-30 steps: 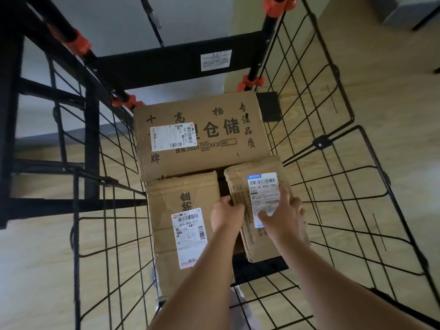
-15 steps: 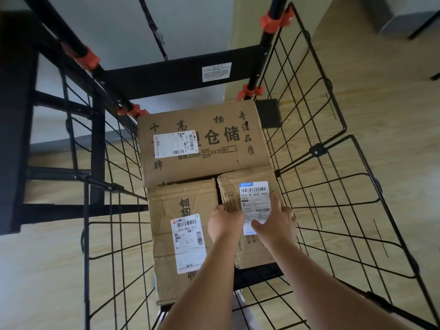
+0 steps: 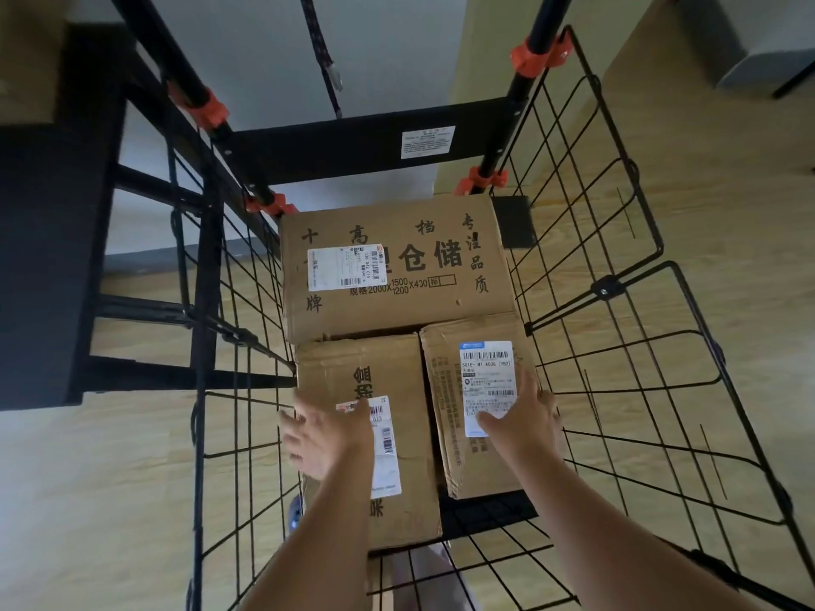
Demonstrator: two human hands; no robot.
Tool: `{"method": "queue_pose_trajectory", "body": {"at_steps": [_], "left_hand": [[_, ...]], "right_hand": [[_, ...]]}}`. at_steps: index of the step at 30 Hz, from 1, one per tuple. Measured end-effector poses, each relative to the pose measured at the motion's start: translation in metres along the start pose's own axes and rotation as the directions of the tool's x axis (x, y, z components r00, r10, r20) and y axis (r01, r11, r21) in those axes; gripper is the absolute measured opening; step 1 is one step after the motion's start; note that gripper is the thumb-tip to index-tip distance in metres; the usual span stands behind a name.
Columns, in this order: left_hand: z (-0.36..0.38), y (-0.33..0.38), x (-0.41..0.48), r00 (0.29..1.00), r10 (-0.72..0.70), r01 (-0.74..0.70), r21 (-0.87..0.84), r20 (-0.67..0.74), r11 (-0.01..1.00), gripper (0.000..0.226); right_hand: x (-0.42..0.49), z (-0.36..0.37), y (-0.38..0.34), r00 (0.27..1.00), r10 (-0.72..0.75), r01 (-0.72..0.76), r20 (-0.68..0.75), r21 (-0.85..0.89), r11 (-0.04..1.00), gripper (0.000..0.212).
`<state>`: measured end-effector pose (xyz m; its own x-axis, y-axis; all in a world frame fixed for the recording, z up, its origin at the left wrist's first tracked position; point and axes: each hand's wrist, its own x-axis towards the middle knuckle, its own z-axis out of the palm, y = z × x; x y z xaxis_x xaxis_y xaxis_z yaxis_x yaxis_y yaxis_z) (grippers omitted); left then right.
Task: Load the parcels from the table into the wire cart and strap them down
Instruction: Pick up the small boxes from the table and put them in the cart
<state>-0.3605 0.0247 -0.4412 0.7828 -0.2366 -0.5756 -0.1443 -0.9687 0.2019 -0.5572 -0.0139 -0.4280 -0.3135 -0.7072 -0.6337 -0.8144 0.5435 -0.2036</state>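
- While both hands are down in the wire cart (image 3: 607, 287), what are they doing?
- The left hand (image 3: 326, 438) is flat with its fingers spread out over the long box (image 3: 353, 368) on the left. It looks blurry, so I can't say if it really touches. The right hand (image 3: 525, 416) lies flat on the small box (image 3: 445, 390) on the right. Its fingers are straight and its thumb is on the white label (image 3: 485, 372). Neither hand is holding anything.
- Where are the parcels?
- Three are in the cart. The big box (image 3: 397, 310) with black writing sits at the back. The other two lie side by side in front of it, and both touch it.
- So what is the job right now?
- I think it is pushing the two front boxes snug. Press down flat and slide them; don't lift. Push them back against the big box. Then push the small box sideways toward the long box, because a thin dark gap shows between them.
- Why does that matter?
- Loose boxes wobble. The small box is short, and bare cart floor shows in front of it, so it could slide that way.
- And the strap?
- A black cord (image 3: 324, 59) with a hook hangs up high between the two poles. It is not over the boxes yet. Get the boxes tight first, so the cord can sit across all of them and won't slip off.
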Motion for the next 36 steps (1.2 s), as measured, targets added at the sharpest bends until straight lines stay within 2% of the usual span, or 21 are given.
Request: {"method": "queue_pose_trajectory", "body": {"at_steps": [2, 5, 11, 14, 17, 19, 22, 26, 29, 33, 36], "left_hand": [[0.001, -0.01, 0.003, 0.999, 0.017, -0.018, 0.011, 0.046, 1.0, 0.113], [0.009, -0.016, 0.0, 0.995, 0.057, -0.062, 0.071, 0.08, 0.995, 0.115], [0.015, -0.013, -0.001, 0.996, -0.023, 0.02, 0.035, 0.086, 0.999, 0.108], [0.009, 0.0, 0.006, 0.999, 0.049, -0.048, 0.05, -0.01, 0.998, 0.091], [-0.004, 0.034, 0.027, 0.984, 0.135, -0.141, -0.048, -0.116, 0.989, 0.068], [-0.012, 0.065, 0.044, 0.973, 0.19, -0.202, -0.087, -0.13, 0.976, 0.062], [-0.017, 0.104, 0.073, 0.974, 0.214, -0.217, -0.033, -0.069, 0.976, 0.068], [-0.008, 0.118, 0.116, 0.983, 0.18, -0.183, -0.091, -0.042, 0.979, 0.075], [0.003, 0.113, 0.14, 0.992, 0.126, -0.125, -0.117, 0.0, 0.985, 0.078], [0.013, 0.101, 0.149, 0.992, 0.123, -0.123, -0.028, -0.004, 0.992, 0.071], [0.015, 0.097, 0.141, 0.997, 0.071, -0.071, 0.041, 0.002, 0.997, 0.069]], "right_hand": [[-0.003, 0.004, 0.0, 1.0, -0.012, 0.012, -0.01, -0.049, 0.999, 0.099], [-0.004, 0.007, 0.001, 1.0, -0.008, 0.007, -0.018, -0.08, 0.997, 0.103], [-0.002, 0.006, -0.001, 0.999, 0.023, -0.024, -0.022, -0.052, 0.998, 0.098], [0.003, 0.002, -0.006, 0.991, -0.025, 0.019, -0.128, -0.047, 0.999, 0.083], [0.021, -0.01, -0.026, 0.963, -0.131, 0.132, -0.235, -0.015, 0.991, 0.064], [0.04, -0.02, -0.049, 0.947, -0.178, 0.192, -0.267, 0.026, 0.981, 0.054], [0.071, -0.032, -0.084, 0.95, -0.211, 0.236, -0.228, 0.087, 0.968, 0.051], [0.111, -0.038, -0.112, 0.961, -0.212, 0.199, -0.178, -0.09, 0.976, 0.057], [0.136, -0.034, -0.113, 0.983, -0.144, 0.129, -0.114, -0.126, 0.984, 0.064], [0.15, -0.025, -0.105, 0.998, -0.061, 0.061, 0.019, -0.008, 0.998, 0.075], [0.147, -0.019, -0.102, 1.0, -0.029, 0.029, -0.009, 0.023, 0.999, 0.077]]}}
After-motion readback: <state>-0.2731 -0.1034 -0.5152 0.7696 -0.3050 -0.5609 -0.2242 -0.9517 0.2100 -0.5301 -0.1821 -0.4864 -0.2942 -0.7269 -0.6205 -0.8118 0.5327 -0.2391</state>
